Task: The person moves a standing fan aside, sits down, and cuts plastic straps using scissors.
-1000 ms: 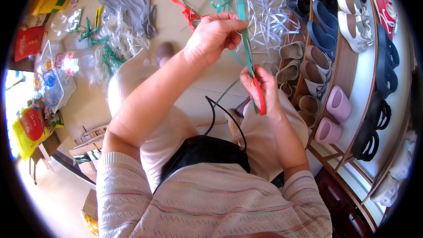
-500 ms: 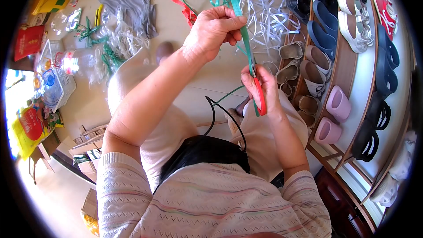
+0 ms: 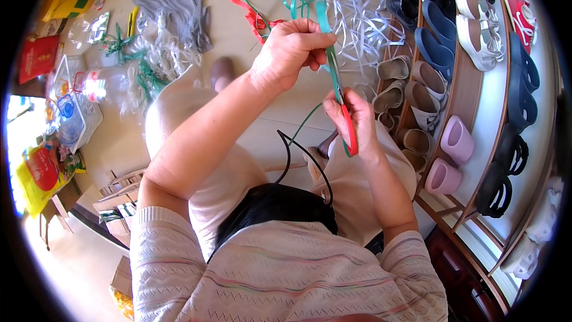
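My left hand [image 3: 291,50] pinches a flat green plastic strap [image 3: 323,18] between thumb and fingers, and its upper end stands up above the grip. Below the thumb, the blades of a pair of scissors [image 3: 350,134] lie along the strap, close to my left fingers. My right hand [image 3: 362,124] is closed around the red handles. Whether the blades have cut into the strap, I cannot tell. A thin green length curves down and left beside the scissors, near a black cord [image 3: 288,161] across my lap.
White strips [image 3: 357,15] lie tangled on the floor ahead, with red strips [image 3: 256,22] beside them. A shoe rack [image 3: 462,92] with several pairs stands close on my right. To the left are a grey cloth [image 3: 176,6], a clear plastic bottle [image 3: 101,85] and a white basket [image 3: 89,119].
My left hand has come slightly down with the green strap, nearer my right hand. More of the scissor blades shows along the strap. My right hand has barely moved.
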`<state>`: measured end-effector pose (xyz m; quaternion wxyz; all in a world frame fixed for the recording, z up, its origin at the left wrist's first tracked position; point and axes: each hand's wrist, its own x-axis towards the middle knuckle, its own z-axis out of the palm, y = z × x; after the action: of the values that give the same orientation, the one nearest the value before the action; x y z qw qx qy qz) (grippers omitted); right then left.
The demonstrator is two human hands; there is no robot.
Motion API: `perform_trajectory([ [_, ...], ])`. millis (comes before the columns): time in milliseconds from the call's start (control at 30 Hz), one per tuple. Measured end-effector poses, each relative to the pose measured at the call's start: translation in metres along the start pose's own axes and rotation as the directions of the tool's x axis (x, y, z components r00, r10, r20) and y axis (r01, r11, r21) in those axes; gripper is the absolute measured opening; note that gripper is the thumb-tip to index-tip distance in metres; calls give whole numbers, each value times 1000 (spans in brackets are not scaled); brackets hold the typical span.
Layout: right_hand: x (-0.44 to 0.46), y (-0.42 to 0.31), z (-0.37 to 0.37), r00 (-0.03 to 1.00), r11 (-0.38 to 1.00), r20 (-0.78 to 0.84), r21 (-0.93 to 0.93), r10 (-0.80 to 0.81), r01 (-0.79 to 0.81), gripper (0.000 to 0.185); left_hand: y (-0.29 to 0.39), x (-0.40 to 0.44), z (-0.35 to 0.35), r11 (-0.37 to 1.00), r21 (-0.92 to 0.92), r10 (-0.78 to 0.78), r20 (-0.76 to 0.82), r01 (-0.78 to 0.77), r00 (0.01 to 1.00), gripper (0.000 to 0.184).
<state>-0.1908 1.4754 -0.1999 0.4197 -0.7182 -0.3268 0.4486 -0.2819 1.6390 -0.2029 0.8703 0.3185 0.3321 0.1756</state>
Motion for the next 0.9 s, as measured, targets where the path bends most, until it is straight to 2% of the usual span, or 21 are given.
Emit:
perform_trajectory([
  [167, -3, -2, 0, 1000, 997, 15, -80, -14, 15, 20, 12, 10, -9, 991, -123, -44, 26, 47, 999, 11],
  [367, -2, 5, 1, 1000, 999, 1, 50, 12, -12, 20, 10, 8, -9, 997, -4, 74, 22, -74, 997, 13],
  [667, 0, 1, -3, 1000, 997, 28, -75, -6, 8, 20, 5, 4, -4, 997, 35, 73, -27, -72, 997, 14],
  [767, -1, 1, -2, 1000, 998, 17, -62, 14, -13, 20, 4, 4, -3, 996, 33, 83, -29, -82, 996, 14],
  [900, 0, 5, 3, 999, 998, -23, 48, -26, 27, 21, -2, 0, 0, 998, 38, 56, -15, -56, 998, 14],
])
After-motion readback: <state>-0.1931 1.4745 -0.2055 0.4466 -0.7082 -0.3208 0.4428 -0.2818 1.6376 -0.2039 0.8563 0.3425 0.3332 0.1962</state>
